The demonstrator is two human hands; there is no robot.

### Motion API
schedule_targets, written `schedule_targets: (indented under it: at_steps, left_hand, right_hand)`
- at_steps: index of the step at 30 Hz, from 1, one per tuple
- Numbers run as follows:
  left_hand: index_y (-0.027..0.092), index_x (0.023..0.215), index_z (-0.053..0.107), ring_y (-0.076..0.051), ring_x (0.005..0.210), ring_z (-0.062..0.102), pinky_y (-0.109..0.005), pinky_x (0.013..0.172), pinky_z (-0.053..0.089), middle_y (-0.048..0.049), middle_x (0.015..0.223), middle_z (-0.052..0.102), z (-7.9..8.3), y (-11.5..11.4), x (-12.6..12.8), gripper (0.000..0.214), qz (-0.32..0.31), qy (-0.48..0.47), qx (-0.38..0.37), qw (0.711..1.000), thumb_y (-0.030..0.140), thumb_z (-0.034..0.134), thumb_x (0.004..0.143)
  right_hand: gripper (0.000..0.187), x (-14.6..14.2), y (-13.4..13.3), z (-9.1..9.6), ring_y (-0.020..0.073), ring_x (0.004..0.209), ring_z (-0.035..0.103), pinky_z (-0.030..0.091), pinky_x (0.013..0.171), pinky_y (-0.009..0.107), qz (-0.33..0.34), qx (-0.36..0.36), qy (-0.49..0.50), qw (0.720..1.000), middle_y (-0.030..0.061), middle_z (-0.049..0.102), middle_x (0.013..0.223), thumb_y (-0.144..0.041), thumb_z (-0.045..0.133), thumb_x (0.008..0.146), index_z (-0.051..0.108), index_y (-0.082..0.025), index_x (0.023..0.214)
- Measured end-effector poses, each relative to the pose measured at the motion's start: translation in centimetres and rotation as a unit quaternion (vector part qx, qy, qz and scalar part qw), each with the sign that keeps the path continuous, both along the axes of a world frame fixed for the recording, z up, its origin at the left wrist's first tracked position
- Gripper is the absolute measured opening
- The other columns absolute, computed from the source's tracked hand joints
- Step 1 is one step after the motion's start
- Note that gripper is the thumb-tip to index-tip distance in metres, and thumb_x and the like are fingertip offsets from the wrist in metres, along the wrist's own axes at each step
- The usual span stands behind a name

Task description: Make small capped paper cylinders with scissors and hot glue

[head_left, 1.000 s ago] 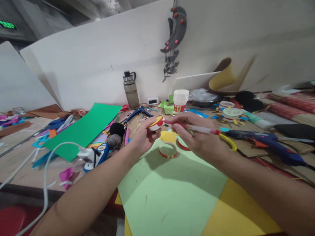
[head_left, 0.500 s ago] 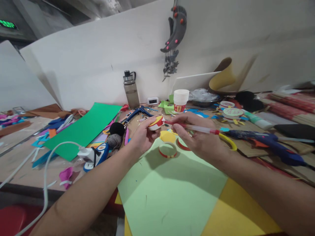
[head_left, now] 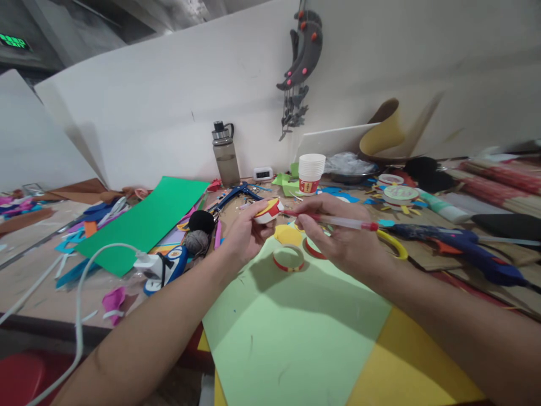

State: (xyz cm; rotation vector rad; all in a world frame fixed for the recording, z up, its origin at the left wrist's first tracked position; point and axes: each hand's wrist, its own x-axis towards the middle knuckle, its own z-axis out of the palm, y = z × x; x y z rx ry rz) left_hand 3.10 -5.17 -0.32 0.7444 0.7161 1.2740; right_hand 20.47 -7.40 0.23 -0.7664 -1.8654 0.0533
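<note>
My left hand [head_left: 249, 234] grips a small round piece [head_left: 270, 211], red and white around its side with a yellow top; it looks like a cut-off paper cup section. Between the fingers of my right hand [head_left: 338, 225] is a red pen [head_left: 349, 223] with a clear barrel, its tip at the side of the round piece. Below the hands, a red-edged paper ring [head_left: 288, 259] lies on the light green sheet [head_left: 296, 327]. A second red-rimmed ring [head_left: 313, 248] is partly hidden by my right hand, beside a yellow paper disc [head_left: 288, 234].
Stacked paper cups [head_left: 311, 173] and a water bottle [head_left: 226, 155] stand at the back. On the right lie a blue glue gun [head_left: 469, 248] and a yellow ring [head_left: 393, 245]. A green sheet [head_left: 146, 223], yarn balls [head_left: 198, 228] and a white cable [head_left: 79, 304] are on the left.
Both hands keep nearly the same position. The round piece seems slightly turned, with more white showing on its side near the pen tip.
</note>
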Motion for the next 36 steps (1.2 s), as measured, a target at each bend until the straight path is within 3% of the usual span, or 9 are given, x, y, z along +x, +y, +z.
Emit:
schedule_targets:
  at_steps: [28, 36]
  left_hand:
    - [0.010, 0.081, 0.067, -0.003, 0.047, 0.042, -0.015, 0.037, 0.024, 0.0005, 0.063, 0.058, -0.24, -0.17, 0.09, 0.021, -0.005, 0.012, 0.011, 1.000, 0.022, 0.074, 0.065]
    - [0.011, 0.076, 0.064, -0.003, 0.045, 0.038, -0.015, 0.037, 0.021, 0.0029, 0.056, 0.052, -0.03, -0.10, 0.01, 0.017, 0.001, 0.007, 0.006, 1.000, 0.020, 0.074, 0.066]
  right_hand:
    - [0.006, -0.06, -0.15, 0.09, 0.0172, 0.073, 0.069, 0.055, 0.066, 0.031, 0.002, 0.001, 0.007, 1.000, 0.0014, 0.074, 0.082, -0.021, 0.059, 0.087, 0.064, -0.024, 0.089]
    - [0.007, -0.07, -0.07, 0.01, 0.0173, 0.071, 0.069, 0.055, 0.065, 0.030, -0.006, 0.003, -0.006, 1.000, 0.0002, 0.073, 0.079, -0.021, 0.060, 0.086, 0.065, -0.026, 0.086]
